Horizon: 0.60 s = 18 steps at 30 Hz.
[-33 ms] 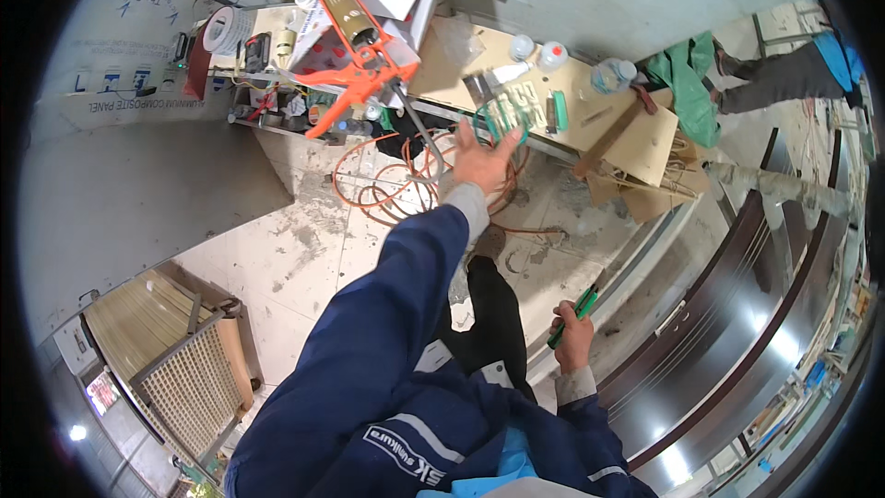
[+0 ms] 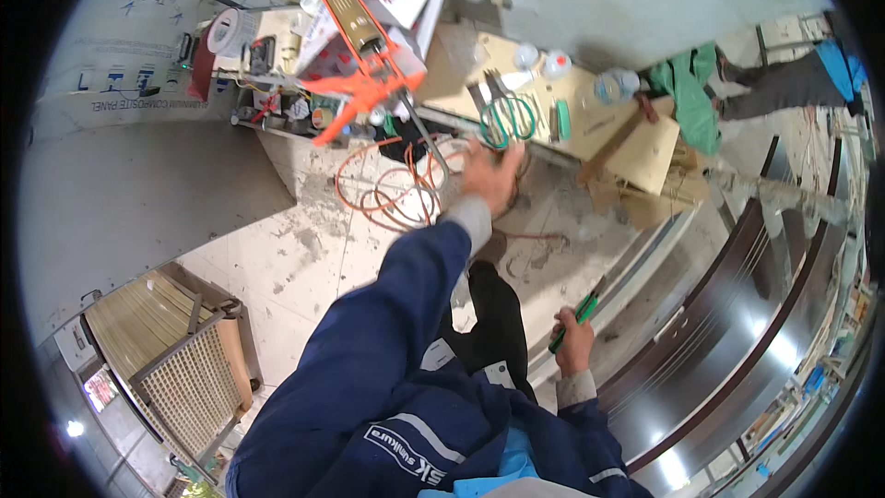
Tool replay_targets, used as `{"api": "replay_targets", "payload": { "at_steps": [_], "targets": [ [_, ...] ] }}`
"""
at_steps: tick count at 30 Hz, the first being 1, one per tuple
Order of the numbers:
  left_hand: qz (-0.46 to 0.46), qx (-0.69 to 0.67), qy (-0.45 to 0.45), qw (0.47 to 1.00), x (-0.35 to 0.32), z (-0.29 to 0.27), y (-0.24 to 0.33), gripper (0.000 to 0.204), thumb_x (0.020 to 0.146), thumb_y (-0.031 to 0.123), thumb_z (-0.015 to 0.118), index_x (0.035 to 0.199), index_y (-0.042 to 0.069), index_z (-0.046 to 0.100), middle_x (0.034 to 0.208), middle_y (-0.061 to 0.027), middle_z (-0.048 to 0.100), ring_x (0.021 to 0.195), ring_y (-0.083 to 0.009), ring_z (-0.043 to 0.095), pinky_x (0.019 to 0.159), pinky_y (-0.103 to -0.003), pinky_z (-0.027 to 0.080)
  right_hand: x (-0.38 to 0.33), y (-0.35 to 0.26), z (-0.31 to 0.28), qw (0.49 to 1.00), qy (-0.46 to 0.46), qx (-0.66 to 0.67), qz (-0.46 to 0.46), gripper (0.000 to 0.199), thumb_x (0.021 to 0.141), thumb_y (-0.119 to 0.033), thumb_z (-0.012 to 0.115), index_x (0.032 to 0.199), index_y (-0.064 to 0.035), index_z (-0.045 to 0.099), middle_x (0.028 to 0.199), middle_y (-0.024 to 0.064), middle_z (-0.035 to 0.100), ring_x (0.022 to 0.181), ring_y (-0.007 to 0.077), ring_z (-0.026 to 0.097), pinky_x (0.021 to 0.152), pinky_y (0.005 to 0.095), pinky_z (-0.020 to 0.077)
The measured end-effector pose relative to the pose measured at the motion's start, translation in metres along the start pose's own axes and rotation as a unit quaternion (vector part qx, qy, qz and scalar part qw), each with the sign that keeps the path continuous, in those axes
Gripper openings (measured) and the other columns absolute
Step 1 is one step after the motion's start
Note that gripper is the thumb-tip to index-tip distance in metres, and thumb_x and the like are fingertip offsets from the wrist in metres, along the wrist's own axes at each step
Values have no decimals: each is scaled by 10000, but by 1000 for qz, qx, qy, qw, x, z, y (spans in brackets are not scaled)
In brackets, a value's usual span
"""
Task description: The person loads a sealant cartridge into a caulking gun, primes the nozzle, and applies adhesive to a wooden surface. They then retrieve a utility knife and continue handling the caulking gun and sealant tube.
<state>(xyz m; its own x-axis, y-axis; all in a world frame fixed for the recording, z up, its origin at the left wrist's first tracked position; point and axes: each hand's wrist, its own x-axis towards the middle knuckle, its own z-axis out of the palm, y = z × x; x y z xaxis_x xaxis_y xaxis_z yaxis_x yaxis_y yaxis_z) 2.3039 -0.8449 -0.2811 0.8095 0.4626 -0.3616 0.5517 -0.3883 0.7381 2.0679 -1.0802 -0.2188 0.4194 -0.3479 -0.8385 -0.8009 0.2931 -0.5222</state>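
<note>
My left hand [image 2: 489, 177] hangs just in front of the bench, slightly blurred, with its fingers apart and nothing visible in them. Just beyond its fingertips lie two green loops [image 2: 507, 120], by their shape the handles of a pair of scissors, on the bench's near edge. Low on the right, my right hand [image 2: 574, 339] is closed around a slim green tool with a dark tip [image 2: 586, 305]; it looks like a utility knife, though the fingers cover its middle. An orange caulking gun [image 2: 369, 65] rests on the bench to the left, its rod sticking out over the front edge.
A bottle [image 2: 616, 86], small containers [image 2: 557, 64] and a green strip [image 2: 562, 120] are on the bench [image 2: 576, 97]. An orange hose [image 2: 369, 198] lies coiled on the floor below. Dark glossy panels [image 2: 710, 304] stand at right. Another person's leg [image 2: 784, 88] shows far right.
My left hand has drawn back a little from the bench, and the green loops it was touching now lie apart from it. My right hand keeps its hold on the slim green tool.
</note>
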Motion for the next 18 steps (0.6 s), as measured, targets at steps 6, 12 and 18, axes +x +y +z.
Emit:
{"api": "replay_targets", "payload": {
  "at_steps": [6,12,18],
  "targets": [
    [52,-231,-563,792,-41,-172,62,338,1011,269,611,1195,-11,656,954,-109,715,932,-184,689,850,-327,540,2,-35,37,1000,-3,-16,6,247,909,-163,696,1057,15,611,833,87,631,609,147,577,519,286,475],
    [5,141,48,989,196,-284,104,1024,836,687,657,1355,-173,458,1201,-309,661,1065,-366,696,925,-385,528,-8,-80,89,997,-58,-40,-17,185,910,-155,690,1020,-20,631,807,58,632,609,126,573,534,280,481],
    [-98,74,-56,991,285,-243,72,925,726,554,787,1260,-163,549,1134,-316,682,1051,-403,696,910,-394,544,-15,-123,118,989,-70,-104,-79,174,908,-173,696,984,-24,648,774,39,632,604,116,575,538,270,478]
  ]
}}
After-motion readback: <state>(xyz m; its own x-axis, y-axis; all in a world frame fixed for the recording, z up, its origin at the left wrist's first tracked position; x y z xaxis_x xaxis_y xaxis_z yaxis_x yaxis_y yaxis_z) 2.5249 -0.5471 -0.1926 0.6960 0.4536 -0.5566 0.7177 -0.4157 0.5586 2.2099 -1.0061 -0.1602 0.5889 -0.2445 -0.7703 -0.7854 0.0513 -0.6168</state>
